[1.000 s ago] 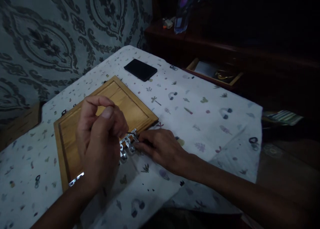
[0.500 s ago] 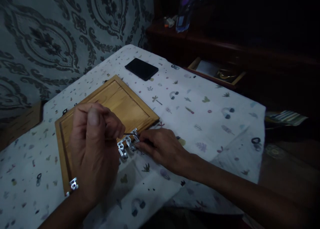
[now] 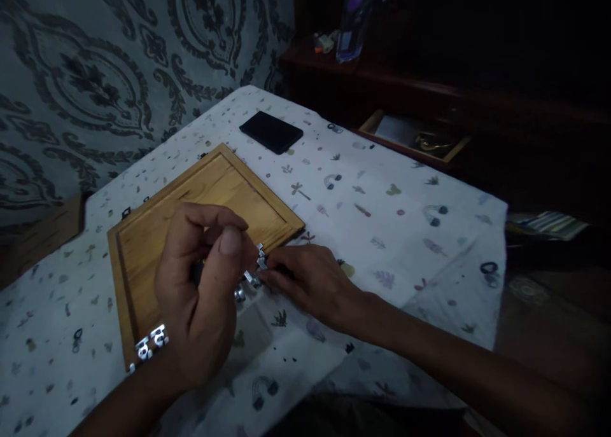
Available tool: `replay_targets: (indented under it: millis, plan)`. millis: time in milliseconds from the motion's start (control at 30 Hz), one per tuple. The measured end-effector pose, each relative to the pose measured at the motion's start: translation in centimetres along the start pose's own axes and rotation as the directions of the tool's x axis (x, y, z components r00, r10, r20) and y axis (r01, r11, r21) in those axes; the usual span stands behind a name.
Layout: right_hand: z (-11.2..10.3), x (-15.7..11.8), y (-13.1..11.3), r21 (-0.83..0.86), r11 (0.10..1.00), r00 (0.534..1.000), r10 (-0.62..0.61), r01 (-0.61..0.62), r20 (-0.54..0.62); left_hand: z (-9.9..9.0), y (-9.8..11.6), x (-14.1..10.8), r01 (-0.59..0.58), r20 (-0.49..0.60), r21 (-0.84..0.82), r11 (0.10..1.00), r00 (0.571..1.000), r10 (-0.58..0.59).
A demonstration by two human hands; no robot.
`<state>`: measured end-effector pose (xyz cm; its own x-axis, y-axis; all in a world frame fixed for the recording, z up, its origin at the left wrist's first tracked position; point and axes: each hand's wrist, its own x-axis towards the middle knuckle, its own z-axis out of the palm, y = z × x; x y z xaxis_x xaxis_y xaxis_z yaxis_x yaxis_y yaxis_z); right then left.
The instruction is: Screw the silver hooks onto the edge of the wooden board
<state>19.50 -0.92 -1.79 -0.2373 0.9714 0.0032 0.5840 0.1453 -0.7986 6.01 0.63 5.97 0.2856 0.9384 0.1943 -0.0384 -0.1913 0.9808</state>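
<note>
A wooden board (image 3: 214, 192) with a raised border lies on the patterned cloth, several small silver metal clips (image 3: 159, 336) along its near edge. My left hand (image 3: 203, 297) is above that edge, its fingers curled round a screwdriver. Only a dark bit of the screwdriver's handle (image 3: 196, 271) shows in the palm; its shaft and tip are hidden by the fingers. My right hand (image 3: 315, 281) rests by the board's near right corner. Its thumb and fingers pinch the rightmost metal clip (image 3: 261, 259), partly covering it.
A black phone (image 3: 271, 131) lies on the tablecloth (image 3: 382, 201) beyond the board. Behind the table, a dark cabinet has an open drawer (image 3: 405, 141) with things inside. A clear bottle (image 3: 351, 39) stands on the cabinet. A patterned wall (image 3: 95, 81) borders the left.
My left hand has moved right and closer to my right hand, covering the screwdriver shaft seen before. More clips show at the board's near left. My right hand stays in place.
</note>
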Motion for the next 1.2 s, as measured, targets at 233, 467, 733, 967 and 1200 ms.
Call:
replay_targets:
  millis: [233, 467, 733, 967, 1200]
  plan:
    - [0.4, -0.2, 0.6, 0.005, 0.998, 0.997, -0.069, 0.07, -0.029, -0.1, -0.6, 0.6, -0.058, 0.039, -0.022, 0.998, 0.998, 0.058]
    - [0.2, -0.1, 0.3, 0.023, 0.999, 0.999, -0.038, 0.039, -0.014, 0.3, -0.2, 2.3, -0.014, 0.14, -0.102, 0.995, 0.99, 0.028]
    - [0.1, 0.0, -0.1, -0.003, 1.0, 1.0, 0.0, 0.0, 0.0, -0.6, 0.0, 4.1, 0.141, 0.447, -0.15, 0.979, 0.892, -0.06]
    - [0.0, -0.1, 0.0, -0.011, 1.0, 0.999, -0.019, 0.018, -0.026, -1.4, 0.5, 3.5, -0.007, 0.26, -0.197, 0.98, 0.964, 0.06]
    - [0.2, -0.2, 0.2, -0.019, 0.999, 0.998, -0.04, 0.039, -0.044, -0.9, 0.5, 2.9, -0.061, -0.092, -0.151, 0.987, 0.995, 0.047]
